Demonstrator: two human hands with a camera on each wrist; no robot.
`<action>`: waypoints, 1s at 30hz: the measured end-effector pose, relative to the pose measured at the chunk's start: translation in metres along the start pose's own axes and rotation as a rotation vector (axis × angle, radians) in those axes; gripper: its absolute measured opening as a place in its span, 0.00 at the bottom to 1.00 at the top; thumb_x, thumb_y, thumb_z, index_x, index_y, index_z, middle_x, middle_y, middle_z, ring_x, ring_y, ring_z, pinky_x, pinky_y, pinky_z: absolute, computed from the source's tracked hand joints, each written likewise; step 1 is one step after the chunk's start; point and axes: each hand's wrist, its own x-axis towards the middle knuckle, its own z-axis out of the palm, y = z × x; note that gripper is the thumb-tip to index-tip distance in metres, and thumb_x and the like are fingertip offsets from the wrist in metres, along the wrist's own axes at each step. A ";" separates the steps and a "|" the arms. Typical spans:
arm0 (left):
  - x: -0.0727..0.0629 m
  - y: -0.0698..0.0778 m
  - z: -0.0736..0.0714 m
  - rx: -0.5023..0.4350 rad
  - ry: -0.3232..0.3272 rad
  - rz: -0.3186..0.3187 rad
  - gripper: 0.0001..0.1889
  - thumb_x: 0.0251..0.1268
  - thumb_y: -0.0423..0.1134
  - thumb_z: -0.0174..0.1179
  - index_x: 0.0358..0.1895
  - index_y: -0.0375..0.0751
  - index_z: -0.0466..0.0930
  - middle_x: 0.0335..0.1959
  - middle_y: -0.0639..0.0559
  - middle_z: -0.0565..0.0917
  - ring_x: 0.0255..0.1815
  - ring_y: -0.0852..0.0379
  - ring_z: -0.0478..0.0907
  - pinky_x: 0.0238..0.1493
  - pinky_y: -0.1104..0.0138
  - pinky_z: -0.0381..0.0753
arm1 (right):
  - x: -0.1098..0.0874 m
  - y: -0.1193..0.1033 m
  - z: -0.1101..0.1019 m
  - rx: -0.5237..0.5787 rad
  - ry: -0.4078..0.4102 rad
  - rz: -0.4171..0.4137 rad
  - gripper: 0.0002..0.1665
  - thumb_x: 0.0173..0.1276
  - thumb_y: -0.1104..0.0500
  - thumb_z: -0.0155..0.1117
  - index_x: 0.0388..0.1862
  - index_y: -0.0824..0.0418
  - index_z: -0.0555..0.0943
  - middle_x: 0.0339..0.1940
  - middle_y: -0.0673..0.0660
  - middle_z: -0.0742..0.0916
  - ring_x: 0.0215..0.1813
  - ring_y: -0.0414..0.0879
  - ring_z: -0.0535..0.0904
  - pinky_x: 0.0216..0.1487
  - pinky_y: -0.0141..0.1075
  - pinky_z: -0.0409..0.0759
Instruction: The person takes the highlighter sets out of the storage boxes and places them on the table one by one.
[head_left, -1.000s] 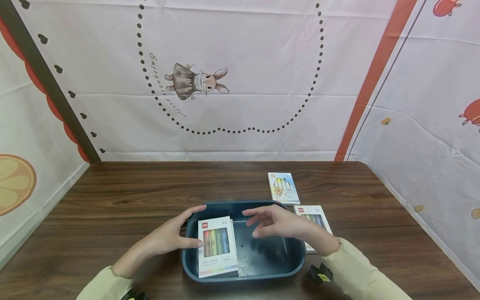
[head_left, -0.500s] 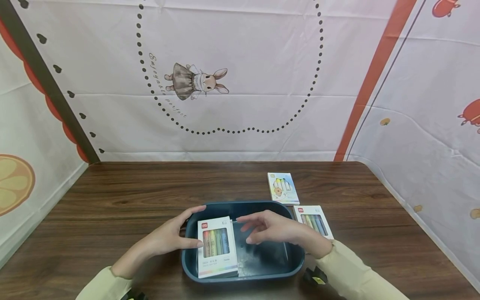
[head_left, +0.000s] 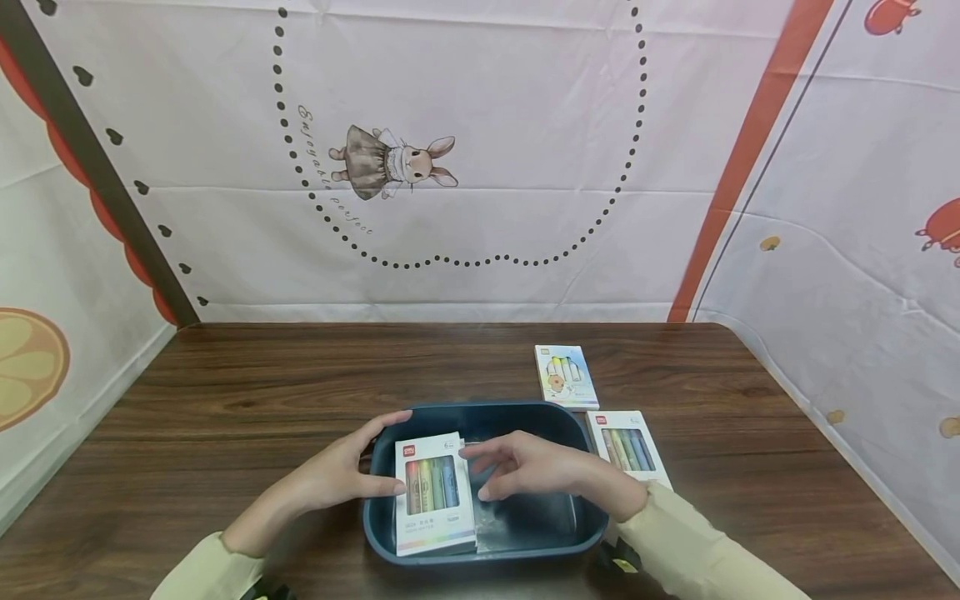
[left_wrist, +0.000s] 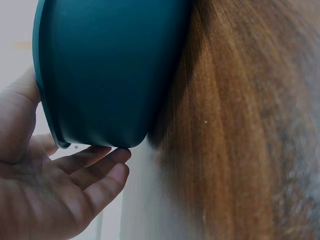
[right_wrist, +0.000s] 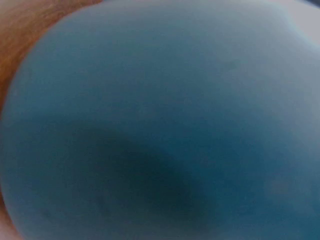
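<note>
A dark blue plastic bin [head_left: 525, 529] stands on the table, and my left hand [head_left: 333, 473] grips its left end. That thumb reaches over the rim to the edge of a white box of colored sticks [head_left: 435, 529] in the bin. In the left wrist view the fingertips [left_wrist: 117, 172] lie against the bin's outer wall [left_wrist: 110, 75]. Under the top box the edge of another one shows. My right hand [head_left: 532, 468] hangs over the bin's right half, its fingers relaxed and the index fingertip right at the box's right edge. In the right wrist view the blurred bin wall [right_wrist: 150, 100] fills the frame.
Right of the bin, partly behind my right wrist, lies another white box with colored sticks [head_left: 630, 450]. A smaller light box with a printed picture [head_left: 567, 377] lies behind it on the brown wooden table [head_left: 300, 375]. Printed cloth [head_left: 487, 167] hangs at the back and sides.
My right hand has moved left and slightly down across the bin to the edge of the boxes, uncovering more of the box on the right. The left hand has stayed in place.
</note>
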 end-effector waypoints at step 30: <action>0.000 0.001 0.000 0.030 0.003 -0.007 0.43 0.48 0.48 0.68 0.68 0.53 0.54 0.63 0.36 0.65 0.58 0.41 0.68 0.55 0.47 0.69 | 0.005 -0.003 0.008 -0.032 -0.049 0.029 0.30 0.62 0.62 0.61 0.64 0.59 0.68 0.59 0.59 0.76 0.46 0.41 0.78 0.50 0.34 0.75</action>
